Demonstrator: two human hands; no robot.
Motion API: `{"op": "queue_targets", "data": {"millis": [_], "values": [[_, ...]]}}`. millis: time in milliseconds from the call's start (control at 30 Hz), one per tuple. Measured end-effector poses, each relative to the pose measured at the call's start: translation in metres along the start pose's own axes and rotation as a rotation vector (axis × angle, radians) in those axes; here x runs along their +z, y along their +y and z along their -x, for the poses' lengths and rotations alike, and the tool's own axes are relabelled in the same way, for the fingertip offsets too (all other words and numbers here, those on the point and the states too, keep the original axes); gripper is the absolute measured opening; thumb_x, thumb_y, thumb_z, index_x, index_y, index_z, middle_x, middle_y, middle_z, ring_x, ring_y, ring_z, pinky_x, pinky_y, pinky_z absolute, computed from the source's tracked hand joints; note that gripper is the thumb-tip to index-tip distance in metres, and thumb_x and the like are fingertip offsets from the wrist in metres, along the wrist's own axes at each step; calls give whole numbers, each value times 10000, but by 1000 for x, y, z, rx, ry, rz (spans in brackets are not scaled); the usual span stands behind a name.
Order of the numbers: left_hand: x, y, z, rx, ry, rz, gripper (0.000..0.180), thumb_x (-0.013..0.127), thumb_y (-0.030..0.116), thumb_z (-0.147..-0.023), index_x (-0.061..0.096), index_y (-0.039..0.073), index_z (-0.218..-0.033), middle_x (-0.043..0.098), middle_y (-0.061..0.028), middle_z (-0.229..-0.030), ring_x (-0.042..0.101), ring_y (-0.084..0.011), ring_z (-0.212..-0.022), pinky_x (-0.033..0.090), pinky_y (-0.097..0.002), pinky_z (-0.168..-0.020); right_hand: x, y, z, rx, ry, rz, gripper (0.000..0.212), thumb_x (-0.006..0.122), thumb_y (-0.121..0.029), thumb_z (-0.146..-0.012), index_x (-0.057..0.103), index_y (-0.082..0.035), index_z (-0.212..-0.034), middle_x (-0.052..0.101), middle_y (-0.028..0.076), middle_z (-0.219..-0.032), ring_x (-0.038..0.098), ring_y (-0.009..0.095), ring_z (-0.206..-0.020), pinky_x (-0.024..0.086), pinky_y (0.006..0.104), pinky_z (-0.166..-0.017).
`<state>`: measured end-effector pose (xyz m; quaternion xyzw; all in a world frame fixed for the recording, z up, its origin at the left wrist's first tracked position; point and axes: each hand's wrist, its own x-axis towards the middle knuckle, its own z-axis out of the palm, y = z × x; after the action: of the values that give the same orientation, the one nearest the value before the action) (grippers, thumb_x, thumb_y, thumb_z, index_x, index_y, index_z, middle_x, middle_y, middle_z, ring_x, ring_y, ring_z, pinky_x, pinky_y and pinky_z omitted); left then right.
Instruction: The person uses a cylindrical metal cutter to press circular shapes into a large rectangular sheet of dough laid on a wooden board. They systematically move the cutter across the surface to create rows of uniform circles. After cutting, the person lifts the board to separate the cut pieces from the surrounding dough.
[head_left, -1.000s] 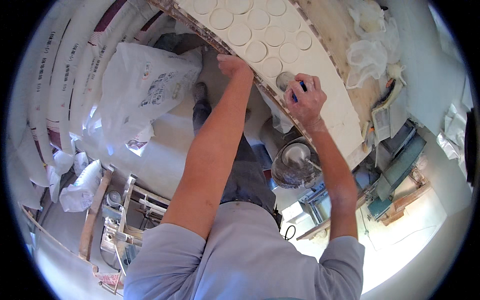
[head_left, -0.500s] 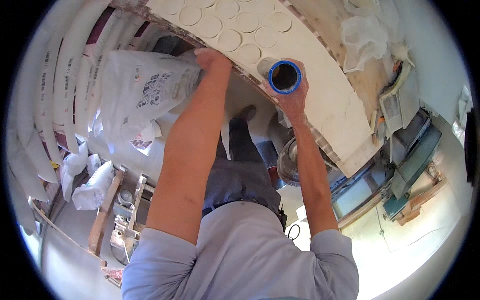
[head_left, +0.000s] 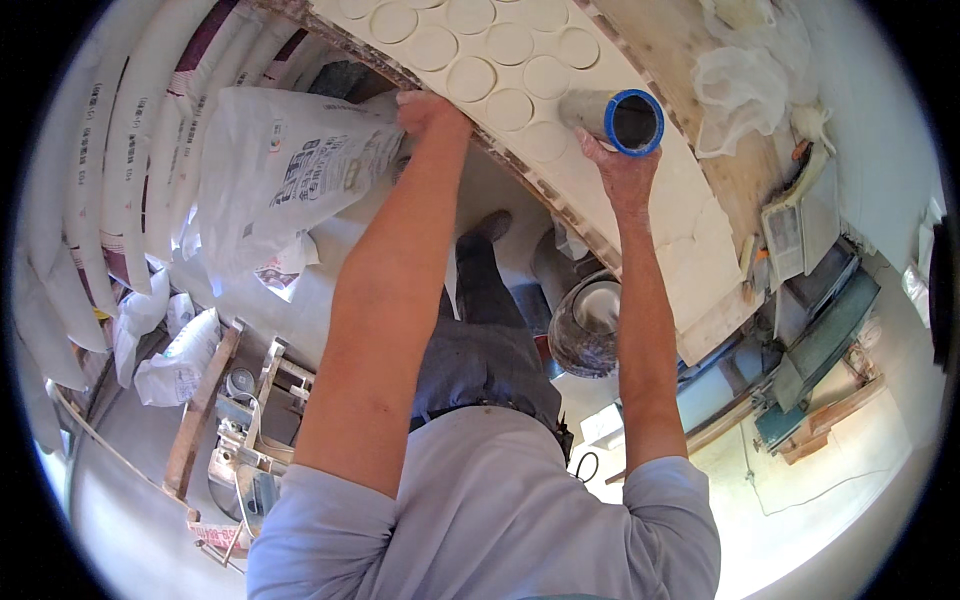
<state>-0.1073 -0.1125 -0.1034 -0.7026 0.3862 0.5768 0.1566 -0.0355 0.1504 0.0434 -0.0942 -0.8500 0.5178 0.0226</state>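
Note:
A wide sheet of pale dough (head_left: 690,215) lies on the table, marked with rows of round cuts. My right hand (head_left: 628,180) is closed around a round tube-shaped cutter (head_left: 590,112) with a blue rim. The cutter is tilted over the dough, its open blue end towards me; whether its far end touches the dough I cannot tell. Just left of it is a round cut (head_left: 547,141) in the sheet. My left hand (head_left: 432,112) is curled at the table's near edge (head_left: 490,150), and its fingertips are partly hidden.
A large white printed sack (head_left: 290,180) stands left of my left arm, with stacked full sacks (head_left: 130,170) behind it. Below the table edge is a round metal container (head_left: 590,330). Thin clear plastic (head_left: 745,90) lies beyond the dough. A metal machine (head_left: 245,430) stands lower left.
My right hand has moved the cutter to the right and tipped it more. A round cut now shows where the cutter was. My left hand stays at the table edge.

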Motion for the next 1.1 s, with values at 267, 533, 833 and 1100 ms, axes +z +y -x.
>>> {"op": "queue_targets", "data": {"millis": [267, 533, 833, 1100], "values": [[22, -22, 12, 409, 235, -264, 472, 398, 296, -1081, 665, -82, -1170, 701, -291, -1203, 736, -359, -1030, 611, -510, -852, 2, -21, 6, -76, 83, 197, 428, 948, -144, -696, 700, -38, -1029, 726, 41, -1090, 683, 168, -982, 568, 325, -785], [26, -17, 30, 356, 302, -102, 551, 349, 315, -1079, 699, -103, -1005, 707, -340, -1085, 707, -477, -1016, 612, -576, -820, -5, -83, -39, -587, -146, 1025, 199, 800, -188, -733, 693, -175, -900, 644, 48, -1064, 638, 284, -959, 566, 381, -629], [30, -16, 20, 369, 318, -311, 555, 344, 304, -1079, 700, -113, -991, 718, -323, -1066, 710, -476, -1012, 599, -579, -827, -7, -44, -49, -841, -277, 894, 180, 782, -173, -670, 659, -182, -801, 643, 22, -996, 613, 226, -877, 508, 350, -544], [20, -26, 14, 521, 310, -272, 553, 354, 335, -1095, 702, -90, -1035, 719, -314, -1076, 713, -452, -1029, 600, -559, -832, 9, -38, -14, -410, 209, 535, 688, 910, -158, -707, 582, -76, -1306, 627, 122, -1269, 642, 331, -1086, 561, 417, -909]]}}
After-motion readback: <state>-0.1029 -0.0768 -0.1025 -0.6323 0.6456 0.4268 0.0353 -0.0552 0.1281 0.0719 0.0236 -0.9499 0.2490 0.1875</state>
